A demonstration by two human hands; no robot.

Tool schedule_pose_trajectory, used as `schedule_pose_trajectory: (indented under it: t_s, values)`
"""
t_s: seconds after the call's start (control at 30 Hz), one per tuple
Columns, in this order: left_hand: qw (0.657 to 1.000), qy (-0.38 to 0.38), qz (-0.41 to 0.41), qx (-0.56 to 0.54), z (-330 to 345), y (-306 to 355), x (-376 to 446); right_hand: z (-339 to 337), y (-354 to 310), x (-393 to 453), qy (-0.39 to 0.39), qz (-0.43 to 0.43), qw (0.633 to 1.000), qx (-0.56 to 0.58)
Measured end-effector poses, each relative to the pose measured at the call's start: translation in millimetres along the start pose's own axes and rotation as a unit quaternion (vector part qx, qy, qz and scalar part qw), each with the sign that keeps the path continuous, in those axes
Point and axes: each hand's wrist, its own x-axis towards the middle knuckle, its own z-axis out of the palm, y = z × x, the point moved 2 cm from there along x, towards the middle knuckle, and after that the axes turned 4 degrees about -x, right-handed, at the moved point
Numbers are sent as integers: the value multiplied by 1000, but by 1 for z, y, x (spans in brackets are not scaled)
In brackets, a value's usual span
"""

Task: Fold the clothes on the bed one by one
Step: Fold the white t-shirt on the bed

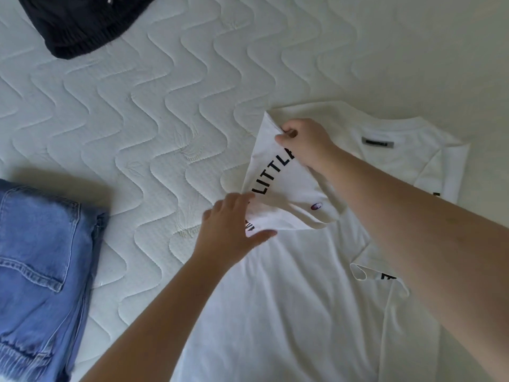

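Soft, even daylight, faint shadows, slight blur, wide-angle bending at edges.

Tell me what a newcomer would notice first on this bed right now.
Centre right, the white T-shirt lies spread out, its lettered sleeve lifted: the right hand pinches the sleeve's top edge while the left hand touches its lower edge. Blue jeans lie folded at the left edge, and a dark garment sits top left.
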Motion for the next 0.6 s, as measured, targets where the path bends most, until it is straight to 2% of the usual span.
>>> schedule_pose_trajectory:
  t_s: [0.07,0.13,0.23,0.43,0.5,0.6]
  values:
    - [997,-31,53,35,10,-2,-9,-6,-2,3,15,-9,1000,-14]
    - [992,13,91,85,20,4,-14,-11,-4,5,22,-19,999,-28]
    - [989,81,81,95,29,14,-9,-12,-6,6,32,-30,998,-44]
    - [986,55,104,122,47,25,0,-11,17,-6,-38,10,997,-70]
    - [978,61,126,153,49,28,2,-9,21,-13,-36,12,994,-99]
    - [976,92,156,120,45,34,2,-8,23,-22,3,-9,993,-114]
